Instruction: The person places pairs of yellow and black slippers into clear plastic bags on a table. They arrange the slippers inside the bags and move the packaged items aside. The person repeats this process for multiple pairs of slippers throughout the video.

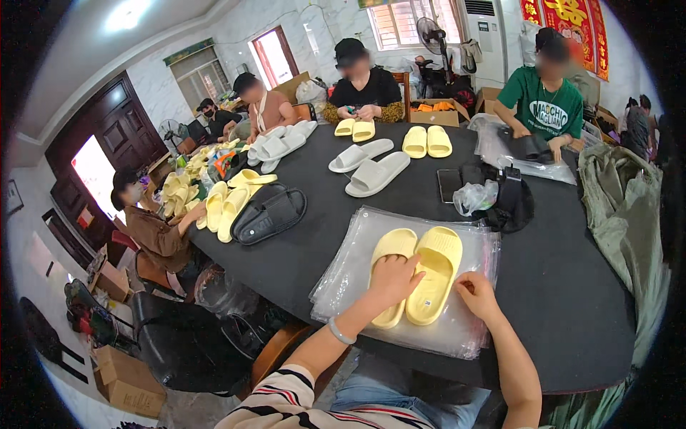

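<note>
A pair of yellow slippers lies side by side, the left one partly covered by my hand and the right one with its footbed showing. Beneath them is a stack of clear plastic bags. My left hand is over the left slipper, fingers closed on it near the strap and thumb toward the right slipper. Just beside the right slipper's outer edge, my right hand is closed in a pinch above the bags. Whether thin plastic is between those fingertips is not visible.
Grey slippers, a yellow pair and a black slipper lie farther along the black table. A phone and a black bag lie beyond the plastic stack. Several people work around the table; one handles plastic at far right.
</note>
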The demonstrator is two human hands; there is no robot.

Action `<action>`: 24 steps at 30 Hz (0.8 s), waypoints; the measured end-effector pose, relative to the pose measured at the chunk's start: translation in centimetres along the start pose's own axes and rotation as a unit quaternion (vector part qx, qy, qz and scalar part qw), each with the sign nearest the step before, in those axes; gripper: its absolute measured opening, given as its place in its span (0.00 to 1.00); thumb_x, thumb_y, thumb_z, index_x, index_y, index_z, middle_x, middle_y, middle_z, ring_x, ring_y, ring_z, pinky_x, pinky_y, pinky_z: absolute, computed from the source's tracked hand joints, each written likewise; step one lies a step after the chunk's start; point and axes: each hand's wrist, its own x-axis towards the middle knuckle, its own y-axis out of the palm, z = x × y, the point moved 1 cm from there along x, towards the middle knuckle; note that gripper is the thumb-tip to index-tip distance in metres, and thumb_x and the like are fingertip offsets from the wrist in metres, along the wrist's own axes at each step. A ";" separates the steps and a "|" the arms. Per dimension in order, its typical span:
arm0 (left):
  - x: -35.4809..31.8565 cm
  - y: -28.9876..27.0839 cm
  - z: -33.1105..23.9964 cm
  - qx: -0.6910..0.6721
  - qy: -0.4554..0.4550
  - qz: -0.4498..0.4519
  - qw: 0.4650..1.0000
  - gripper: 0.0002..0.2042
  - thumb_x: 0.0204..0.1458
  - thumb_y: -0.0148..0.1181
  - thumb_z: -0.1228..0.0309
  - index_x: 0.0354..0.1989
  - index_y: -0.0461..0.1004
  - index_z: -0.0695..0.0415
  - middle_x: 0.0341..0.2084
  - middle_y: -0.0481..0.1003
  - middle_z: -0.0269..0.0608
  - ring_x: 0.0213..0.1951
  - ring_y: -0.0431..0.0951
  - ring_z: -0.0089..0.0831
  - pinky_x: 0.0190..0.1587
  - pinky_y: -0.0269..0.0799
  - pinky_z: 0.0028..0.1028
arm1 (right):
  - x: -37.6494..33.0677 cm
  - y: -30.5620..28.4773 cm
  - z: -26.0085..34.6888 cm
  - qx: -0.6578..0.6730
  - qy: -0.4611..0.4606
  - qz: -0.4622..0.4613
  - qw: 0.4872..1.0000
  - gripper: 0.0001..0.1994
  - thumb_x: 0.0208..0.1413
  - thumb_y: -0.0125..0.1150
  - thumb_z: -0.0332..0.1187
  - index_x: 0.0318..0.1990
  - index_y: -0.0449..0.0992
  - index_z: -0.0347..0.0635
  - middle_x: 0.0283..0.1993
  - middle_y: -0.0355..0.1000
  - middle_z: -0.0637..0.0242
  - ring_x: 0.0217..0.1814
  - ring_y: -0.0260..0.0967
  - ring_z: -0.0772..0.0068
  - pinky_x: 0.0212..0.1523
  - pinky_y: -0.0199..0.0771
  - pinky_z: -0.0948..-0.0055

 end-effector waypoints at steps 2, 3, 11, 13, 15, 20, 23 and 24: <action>0.4 -1.2 1.1 0.013 -0.028 0.025 0.999 0.20 0.53 0.57 0.54 0.49 0.74 0.54 0.22 0.75 0.42 0.31 0.76 0.41 0.38 0.67 0.41 | -0.3 -0.1 1.4 -0.037 -0.025 -0.014 0.999 0.05 0.52 0.61 0.25 0.36 0.76 0.38 0.35 0.73 0.61 0.32 0.72 0.70 0.36 0.73 0.73; 0.4 -1.8 1.9 0.019 -0.044 0.039 0.998 0.20 0.53 0.57 0.54 0.48 0.73 0.54 0.21 0.75 0.43 0.30 0.76 0.42 0.38 0.67 0.41 | -0.5 -0.2 1.9 -0.054 -0.037 -0.019 0.998 0.04 0.51 0.62 0.25 0.35 0.76 0.38 0.34 0.73 0.60 0.32 0.72 0.68 0.35 0.73 0.72; -2.7 -6.4 14.0 -0.089 -0.126 -0.020 0.988 0.10 0.49 0.60 0.70 0.40 0.78 0.57 0.23 0.77 0.49 0.26 0.76 0.44 0.34 0.70 0.38 | -0.4 -0.1 2.5 -0.047 -0.047 -0.013 0.998 0.04 0.51 0.62 0.24 0.35 0.76 0.38 0.34 0.71 0.60 0.32 0.72 0.68 0.34 0.73 0.73; -3.9 -6.8 17.6 -0.054 -0.143 0.008 0.988 0.10 0.51 0.58 0.72 0.41 0.78 0.59 0.28 0.78 0.50 0.31 0.78 0.44 0.38 0.71 0.36 | -0.6 0.2 2.5 -0.050 -0.049 -0.012 0.997 0.04 0.51 0.62 0.24 0.35 0.76 0.38 0.34 0.71 0.60 0.32 0.72 0.68 0.34 0.73 0.73; -4.8 -6.9 20.5 -0.097 -0.183 0.005 0.978 0.09 0.52 0.57 0.74 0.41 0.78 0.60 0.34 0.78 0.51 0.37 0.78 0.43 0.43 0.71 0.34 | -0.5 0.1 2.6 -0.054 -0.053 -0.011 0.997 0.04 0.51 0.62 0.24 0.35 0.76 0.38 0.34 0.71 0.61 0.32 0.71 0.68 0.34 0.73 0.73; -7.5 -6.3 26.5 -0.145 -0.235 -0.030 0.961 0.10 0.53 0.55 0.77 0.41 0.79 0.59 0.38 0.79 0.51 0.41 0.79 0.43 0.47 0.72 0.33 | -0.4 0.1 2.8 -0.062 -0.053 -0.015 0.997 0.04 0.51 0.62 0.24 0.35 0.76 0.39 0.34 0.70 0.61 0.31 0.70 0.68 0.34 0.72 0.73; -9.0 -5.1 27.8 -0.158 -0.256 -0.030 0.953 0.12 0.52 0.55 0.77 0.44 0.79 0.58 0.40 0.77 0.53 0.44 0.77 0.43 0.48 0.71 0.32 | -0.4 0.1 2.8 -0.066 -0.056 -0.013 0.996 0.04 0.51 0.62 0.24 0.35 0.76 0.39 0.34 0.70 0.61 0.30 0.70 0.68 0.33 0.72 0.73; -9.5 -4.9 27.8 -0.149 -0.246 -0.043 0.957 0.13 0.52 0.56 0.76 0.47 0.77 0.57 0.43 0.76 0.55 0.46 0.76 0.45 0.49 0.71 0.33 | -0.3 0.1 2.9 -0.067 -0.058 -0.011 0.996 0.04 0.51 0.62 0.24 0.35 0.76 0.39 0.33 0.70 0.61 0.30 0.70 0.68 0.33 0.72 0.72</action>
